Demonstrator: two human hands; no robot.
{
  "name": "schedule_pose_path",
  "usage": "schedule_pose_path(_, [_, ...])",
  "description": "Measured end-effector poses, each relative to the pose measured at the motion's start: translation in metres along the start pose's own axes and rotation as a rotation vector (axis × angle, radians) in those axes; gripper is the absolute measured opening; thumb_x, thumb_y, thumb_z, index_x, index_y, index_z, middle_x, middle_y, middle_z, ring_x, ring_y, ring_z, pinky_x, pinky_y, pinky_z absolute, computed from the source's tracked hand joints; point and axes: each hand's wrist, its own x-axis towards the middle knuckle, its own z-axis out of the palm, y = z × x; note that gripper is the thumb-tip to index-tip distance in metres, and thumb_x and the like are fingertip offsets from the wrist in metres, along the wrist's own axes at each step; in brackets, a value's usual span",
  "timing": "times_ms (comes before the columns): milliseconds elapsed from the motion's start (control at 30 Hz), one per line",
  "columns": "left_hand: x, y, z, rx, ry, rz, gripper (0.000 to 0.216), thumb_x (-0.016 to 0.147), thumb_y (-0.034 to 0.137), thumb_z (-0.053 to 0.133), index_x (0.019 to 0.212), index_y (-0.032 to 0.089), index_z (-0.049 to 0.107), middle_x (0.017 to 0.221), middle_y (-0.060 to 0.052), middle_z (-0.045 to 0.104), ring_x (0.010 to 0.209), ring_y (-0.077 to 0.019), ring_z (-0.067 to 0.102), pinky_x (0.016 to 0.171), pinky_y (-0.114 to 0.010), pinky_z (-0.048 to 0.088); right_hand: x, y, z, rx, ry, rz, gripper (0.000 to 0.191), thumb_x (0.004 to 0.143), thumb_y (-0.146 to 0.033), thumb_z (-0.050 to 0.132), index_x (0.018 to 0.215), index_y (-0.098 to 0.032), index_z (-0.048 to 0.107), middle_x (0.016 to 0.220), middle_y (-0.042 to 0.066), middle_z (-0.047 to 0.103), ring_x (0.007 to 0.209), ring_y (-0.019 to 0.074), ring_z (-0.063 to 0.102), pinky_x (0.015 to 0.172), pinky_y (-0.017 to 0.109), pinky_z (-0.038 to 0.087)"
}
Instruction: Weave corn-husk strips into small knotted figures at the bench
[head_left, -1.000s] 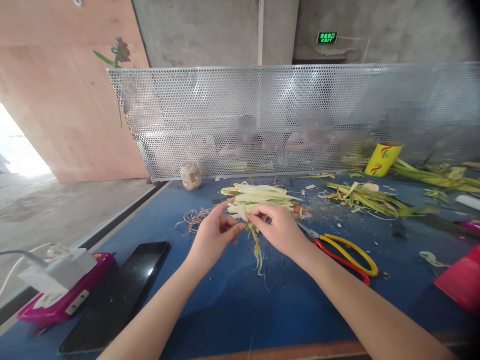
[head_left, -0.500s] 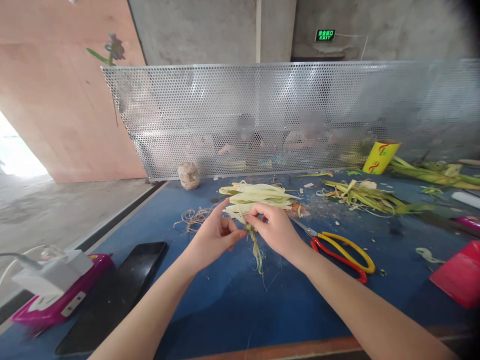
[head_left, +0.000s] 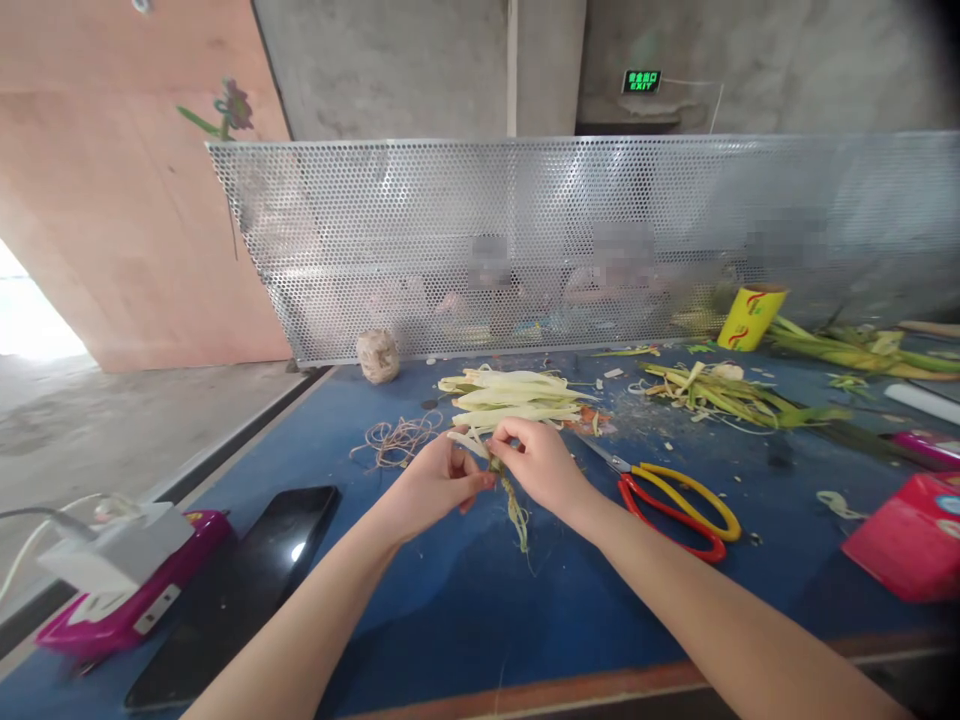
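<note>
My left hand (head_left: 433,483) and my right hand (head_left: 541,462) meet over the blue table (head_left: 570,610), both pinched on a small bundle of pale leaf strips (head_left: 514,500). The bundle's thin frayed tail hangs down toward me between the two hands. Its upper end is hidden by my fingers. Just behind the hands lies a pile of pale yellow leaf strips (head_left: 510,392). Yellow and red scissors (head_left: 675,500) lie to the right of my right wrist.
A loose coil of string (head_left: 397,438) and a ball of twine (head_left: 378,355) lie at the left rear. A black phone (head_left: 251,580) and a pink box with a white charger (head_left: 124,580) sit front left. Green leaf scraps (head_left: 735,395), a yellow cup (head_left: 750,318), a red box (head_left: 911,535). A perforated metal screen (head_left: 600,240) stands behind.
My left fingers have closed from spread to a pinch on the bundle. Both hands have shifted slightly toward me and stay together.
</note>
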Motion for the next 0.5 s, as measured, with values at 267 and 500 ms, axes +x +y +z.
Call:
schedule_pose_path(267, [0.002, -0.013, 0.011, -0.165, 0.057, 0.067, 0.033, 0.07, 0.028, 0.064, 0.094, 0.013, 0.048, 0.049, 0.008, 0.05, 0.043, -0.0072, 0.045, 0.05, -0.023, 0.037, -0.004, 0.001, -0.009, -0.002, -0.059, -0.039, 0.018, 0.078, -0.02, 0.048, 0.059, -0.018, 0.046, 0.056, -0.004, 0.048, 0.054, 0.0111, 0.044, 0.052, 0.022, 0.033])
schedule_pose_path(500, [0.004, -0.013, 0.013, -0.252, 0.119, 0.052, 0.067, 0.072, 0.029, 0.063, 0.125, 0.011, 0.028, 0.058, 0.007, 0.055, 0.046, -0.0081, 0.048, 0.051, -0.025, 0.039, -0.005, -0.002, -0.02, -0.009, -0.055, -0.004, 0.019, 0.079, -0.023, 0.047, 0.061, -0.018, 0.047, 0.058, -0.003, 0.049, 0.055, 0.0118, 0.044, 0.053, 0.022, 0.034])
